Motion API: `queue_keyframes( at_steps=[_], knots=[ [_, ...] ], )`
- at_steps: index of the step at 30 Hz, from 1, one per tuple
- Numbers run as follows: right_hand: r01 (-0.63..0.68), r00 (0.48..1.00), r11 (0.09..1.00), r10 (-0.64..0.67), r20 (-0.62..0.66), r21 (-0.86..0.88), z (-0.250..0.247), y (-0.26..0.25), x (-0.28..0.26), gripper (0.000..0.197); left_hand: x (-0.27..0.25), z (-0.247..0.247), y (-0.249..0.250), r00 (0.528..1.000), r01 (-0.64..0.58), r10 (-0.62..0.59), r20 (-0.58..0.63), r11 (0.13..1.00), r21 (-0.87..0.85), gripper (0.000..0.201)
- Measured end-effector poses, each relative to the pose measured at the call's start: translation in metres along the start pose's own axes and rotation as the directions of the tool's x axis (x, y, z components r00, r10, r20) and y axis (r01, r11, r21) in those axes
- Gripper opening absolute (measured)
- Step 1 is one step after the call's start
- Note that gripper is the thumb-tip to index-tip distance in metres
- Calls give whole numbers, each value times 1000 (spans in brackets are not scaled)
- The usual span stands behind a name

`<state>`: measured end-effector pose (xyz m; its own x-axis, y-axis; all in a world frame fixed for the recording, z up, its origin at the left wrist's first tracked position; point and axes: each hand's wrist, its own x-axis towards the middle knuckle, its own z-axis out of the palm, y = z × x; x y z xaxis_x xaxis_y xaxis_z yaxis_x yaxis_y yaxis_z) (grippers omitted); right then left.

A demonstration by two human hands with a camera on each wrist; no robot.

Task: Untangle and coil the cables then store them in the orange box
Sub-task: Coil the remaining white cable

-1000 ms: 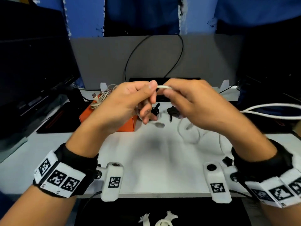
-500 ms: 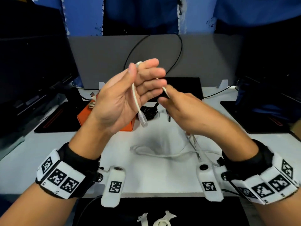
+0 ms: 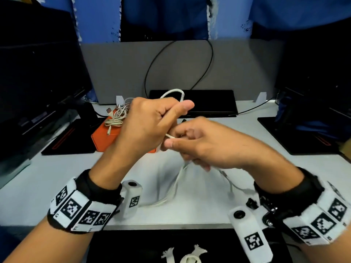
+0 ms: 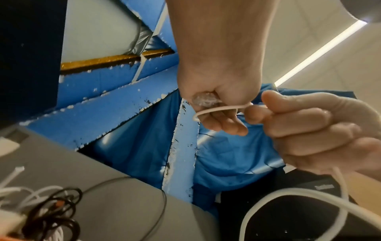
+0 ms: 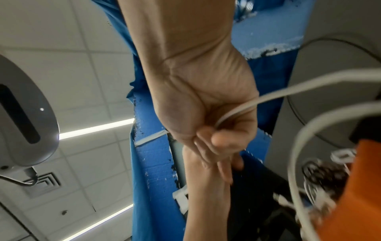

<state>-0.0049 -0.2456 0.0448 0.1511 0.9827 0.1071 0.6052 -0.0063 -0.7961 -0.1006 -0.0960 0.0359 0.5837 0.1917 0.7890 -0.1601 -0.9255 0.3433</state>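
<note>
Both the left hand [image 3: 150, 124] and right hand [image 3: 205, 147] grip the white cable [image 3: 173, 93]; its hanging tail, blurry here, might snag and knot.

No readable text; only coded square markers on the wristbands [image 3: 79, 209]

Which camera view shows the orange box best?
The head view is best: the orange box sits on the table behind the left hand, with pale cables piled on it. The right wrist view shows only a blurred orange side. The left wrist view shows almost none of it.
</note>
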Motion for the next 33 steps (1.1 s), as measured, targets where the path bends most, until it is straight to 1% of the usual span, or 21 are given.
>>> queue_keyframes(
  at_steps=[1, 2, 3, 4, 5, 6, 7, 8, 10, 11, 12, 13, 16, 17, 20, 23, 25, 26, 29, 31, 33],
  knots=[
    [21, 998, 999, -22, -59, -32, -7, -2, -2, 34, 2, -3, 0, 998, 9, -10, 60, 1000, 25, 48],
    [44, 991, 997, -51, -128, -58, -14, -4, -4, 29, 4, -8, 3, 987, 62, -61, 150, 998, -4, 53],
    [70, 976, 995, -84, -202, -78, -20, -5, -5, 24, 6, -12, 5, 958, 148, -126, 256, 987, -69, 57],
    [95, 957, 991, -116, -266, -91, -25, -5, -7, 21, 7, -17, 7, 915, 247, -175, 363, 956, -161, 58],
    [112, 939, 988, -139, -314, -103, -29, -6, -7, 21, 7, -22, 8, 866, 344, -195, 461, 901, -265, 57],
    [123, 924, 983, -163, -345, -133, -31, -5, -8, 23, 7, -25, 8, 825, 422, -183, 535, 829, -367, 55],
    [132, 916, 972, -194, -350, -192, -31, -5, -8, 24, 6, -27, 7, 801, 473, -152, 579, 754, -456, 53],
    [148, 913, 955, -232, -335, -258, -30, -6, -8, 23, 6, -27, 6, 793, 507, -123, 597, 679, -532, 51],
    [185, 907, 915, -299, -295, -358, -25, -8, -8, 14, 5, -25, 5, 796, 549, -108, 595, 544, -635, 48],
    [186, 895, 895, -324, -305, -405, -24, -10, -8, 19, 4, -23, 4, 797, 560, -107, 595, 499, -661, 46],
    [176, 882, 883, -338, -329, -436, -26, -10, -8, 26, 4, -22, 5, 797, 563, -96, 596, 476, -676, 45],
    [167, 867, 878, -347, -357, -448, -28, -10, -8, 28, 5, -22, 5, 799, 555, -75, 597, 475, -683, 42],
    [178, 840, 878, -370, -396, -444, -38, -3, -8, 36, 5, -23, 6, 797, 502, 14, 603, 539, -676, 31],
    [187, 836, 882, -374, -401, -433, -39, -1, -8, 37, 5, -23, 6, 796, 499, 25, 605, 538, -679, 30],
    [221, 809, 903, -381, -448, -368, -39, -4, -9, 32, 4, -24, 10, 808, 506, 33, 588, 473, -721, 29],
    [256, 761, 926, -371, -532, -278, -46, -3, -9, 33, 4, -25, 13, 826, 480, 35, 562, 476, -736, 29],
    [279, 777, 947, -319, -543, -158, -47, -1, -8, 32, 5, -23, 19, 859, 453, 13, 512, 446, -771, 30],
    [279, 793, 956, -282, -540, -90, -44, 0, -6, 30, 6, -22, 22, 879, 441, -13, 477, 402, -802, 31],
    [214, 857, 977, -184, -482, 8, -29, 4, 5, 23, 9, -19, 24, 923, 386, -95, 374, 215, -897, 37],
    [146, 903, 988, -110, -416, 55, -16, 7, 11, 23, 12, -19, 25, 938, 337, -114, 327, 88, -937, 43],
    [89, 941, 980, -25, -338, 176, -1, 9, 15, 28, 14, -21, 24, 946, 266, -190, 264, -13, -964, 47]
  ],
)
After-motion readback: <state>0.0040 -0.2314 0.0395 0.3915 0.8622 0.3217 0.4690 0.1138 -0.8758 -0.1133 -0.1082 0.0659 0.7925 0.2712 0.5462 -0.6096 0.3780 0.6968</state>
